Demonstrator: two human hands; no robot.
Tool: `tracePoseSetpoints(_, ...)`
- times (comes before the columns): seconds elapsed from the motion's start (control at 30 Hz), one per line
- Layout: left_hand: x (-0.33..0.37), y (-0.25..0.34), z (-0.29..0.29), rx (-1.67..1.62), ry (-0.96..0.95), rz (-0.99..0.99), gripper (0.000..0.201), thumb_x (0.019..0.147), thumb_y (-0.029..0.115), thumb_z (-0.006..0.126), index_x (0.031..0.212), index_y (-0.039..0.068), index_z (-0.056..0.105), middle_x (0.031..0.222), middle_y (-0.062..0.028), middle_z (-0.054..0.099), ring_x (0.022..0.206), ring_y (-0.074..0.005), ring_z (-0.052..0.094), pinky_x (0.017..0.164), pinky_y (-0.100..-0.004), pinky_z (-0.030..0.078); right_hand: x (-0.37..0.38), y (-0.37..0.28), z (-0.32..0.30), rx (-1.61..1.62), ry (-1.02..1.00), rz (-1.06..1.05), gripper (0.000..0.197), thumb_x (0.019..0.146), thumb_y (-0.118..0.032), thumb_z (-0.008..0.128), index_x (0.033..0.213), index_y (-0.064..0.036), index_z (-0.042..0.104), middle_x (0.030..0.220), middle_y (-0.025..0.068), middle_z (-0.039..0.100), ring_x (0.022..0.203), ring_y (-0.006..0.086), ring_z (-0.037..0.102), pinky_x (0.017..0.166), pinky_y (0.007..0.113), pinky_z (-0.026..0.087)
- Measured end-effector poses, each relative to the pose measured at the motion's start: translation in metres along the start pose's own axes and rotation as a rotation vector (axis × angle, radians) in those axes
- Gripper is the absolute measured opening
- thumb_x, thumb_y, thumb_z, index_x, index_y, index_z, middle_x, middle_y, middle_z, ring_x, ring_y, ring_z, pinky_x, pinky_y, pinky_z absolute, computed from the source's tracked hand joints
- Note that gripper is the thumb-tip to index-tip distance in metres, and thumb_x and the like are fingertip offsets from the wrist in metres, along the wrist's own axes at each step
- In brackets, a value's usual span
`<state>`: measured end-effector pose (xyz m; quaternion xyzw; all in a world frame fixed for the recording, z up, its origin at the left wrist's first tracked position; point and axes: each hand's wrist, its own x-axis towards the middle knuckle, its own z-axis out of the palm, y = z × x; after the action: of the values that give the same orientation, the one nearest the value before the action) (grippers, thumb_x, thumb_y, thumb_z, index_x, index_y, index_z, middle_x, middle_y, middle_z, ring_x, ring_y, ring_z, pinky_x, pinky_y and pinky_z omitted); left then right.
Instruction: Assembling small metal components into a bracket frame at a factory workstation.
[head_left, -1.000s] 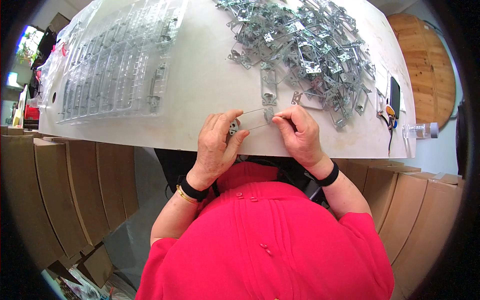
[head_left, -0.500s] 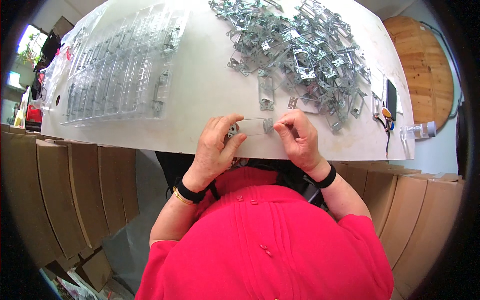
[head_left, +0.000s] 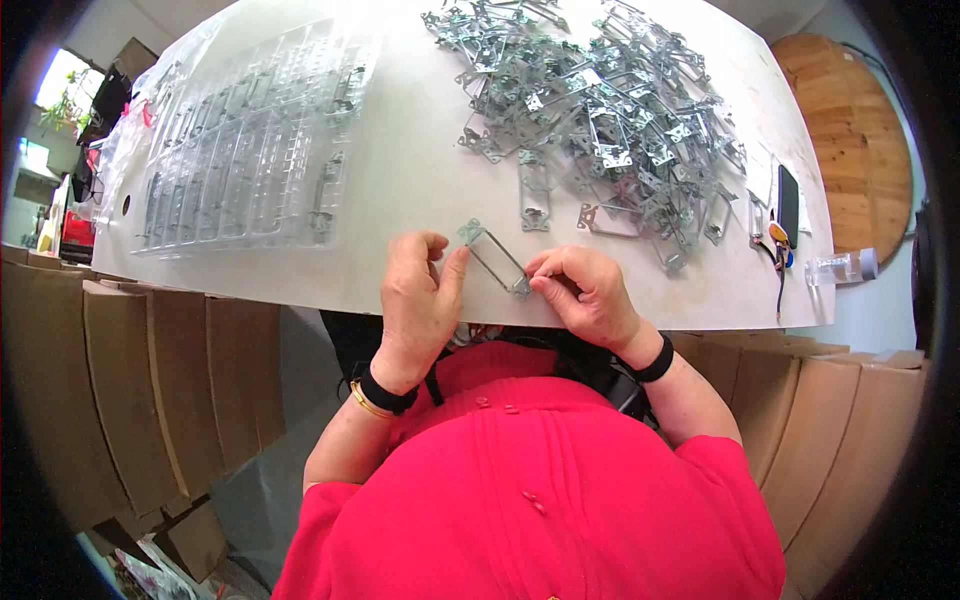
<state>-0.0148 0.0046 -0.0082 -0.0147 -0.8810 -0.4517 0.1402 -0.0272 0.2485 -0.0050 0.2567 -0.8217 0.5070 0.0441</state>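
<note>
Just in from the table's front edge, a narrow metal bracket frame [head_left: 495,260] with two long thin rods and a flat plate at each end is tilted, its far end to the left. My right hand [head_left: 588,292] pinches its near end between thumb and fingers. Beside the far end is my left hand [head_left: 415,300], thumb and fingers apart with nothing visible between them; whether the thumb touches the plate I cannot tell. A similar bracket [head_left: 535,190] lies flat beyond my hands, and another [head_left: 612,222] lies at the edge of a big heap of loose brackets [head_left: 610,100].
Clear plastic trays [head_left: 250,150] with slots, some holding metal parts, sit at the table's left. On the right are a dark phone [head_left: 787,205], keys [head_left: 778,240] and a transparent bottle [head_left: 840,267] at the edge. Cardboard boxes [head_left: 120,390] stand below on both sides.
The bracket has turned from lying across between both hands to a slant, its left end swinging away from me. My left hand has let go; my right hand has come slightly nearer.
</note>
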Motion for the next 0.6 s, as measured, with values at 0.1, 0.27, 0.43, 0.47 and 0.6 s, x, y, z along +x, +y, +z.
tracePoseSetpoints(0.1, -0.005, 0.009, 0.003, 0.073, -0.023, 0.045, 0.027, 0.098, 0.020, 0.079, 0.106, -0.002, 0.065, 0.084, -0.0119, 0.065, 0.071, -0.0218, 0.063, 0.064, -0.0362, 0.052, 0.001, 0.002, 0.001, -0.017, -0.050, -0.041, 0.014, 0.090, -0.009, 0.080, 0.097, -0.0077, 0.069, 0.099, 0.0080, 0.078, 0.082, 0.0296, 0.071, 0.075, 0.039, 0.054)
tracePoseSetpoints(0.27, -0.006, 0.016, 0.011, 0.178, -0.016, 0.113, 0.031, 0.096, 0.024, 0.080, 0.105, -0.002, 0.065, 0.086, -0.0175, 0.066, 0.072, -0.0314, 0.065, 0.066, -0.0412, 0.053, 0.003, 0.002, 0.000, -0.029, -0.072, -0.094, 0.013, 0.090, -0.011, 0.081, 0.096, -0.0098, 0.070, 0.100, 0.0065, 0.078, 0.085, 0.0290, 0.072, 0.077, 0.040, 0.053)
tracePoseSetpoints(0.43, -0.004, 0.017, 0.012, 0.125, -0.063, 0.041, 0.018, 0.095, 0.010, 0.070, 0.108, 0.000, 0.064, 0.091, -0.0174, 0.067, 0.079, -0.0353, 0.068, 0.069, -0.0457, 0.055, 0.001, -0.002, 0.000, 0.076, -0.009, -0.060, 0.014, 0.091, -0.003, 0.079, 0.104, -0.0067, 0.074, 0.103, 0.0103, 0.073, 0.088, 0.0270, 0.072, 0.077, 0.036, 0.057)
tracePoseSetpoints(0.47, -0.004, 0.017, 0.011, 0.125, -0.063, 0.042, 0.018, 0.095, 0.010, 0.070, 0.108, 0.000, 0.064, 0.091, -0.0174, 0.067, 0.079, -0.0353, 0.068, 0.069, -0.0457, 0.055, 0.001, -0.003, 0.001, 0.076, -0.008, -0.060, 0.014, 0.091, -0.003, 0.079, 0.104, -0.0067, 0.074, 0.103, 0.0103, 0.073, 0.088, 0.0270, 0.072, 0.077, 0.036, 0.057)
tracePoseSetpoints(0.6, -0.004, 0.018, 0.008, 0.185, -0.060, 0.117, 0.019, 0.093, 0.003, 0.065, 0.112, 0.001, 0.064, 0.094, -0.0187, 0.068, 0.082, -0.0386, 0.069, 0.072, -0.0474, 0.056, 0.001, -0.004, 0.002, -0.005, 0.075, -0.059, 0.020, 0.092, 0.000, 0.076, 0.111, -0.0067, 0.077, 0.103, 0.0120, 0.071, 0.087, 0.0271, 0.071, 0.076, 0.034, 0.057)
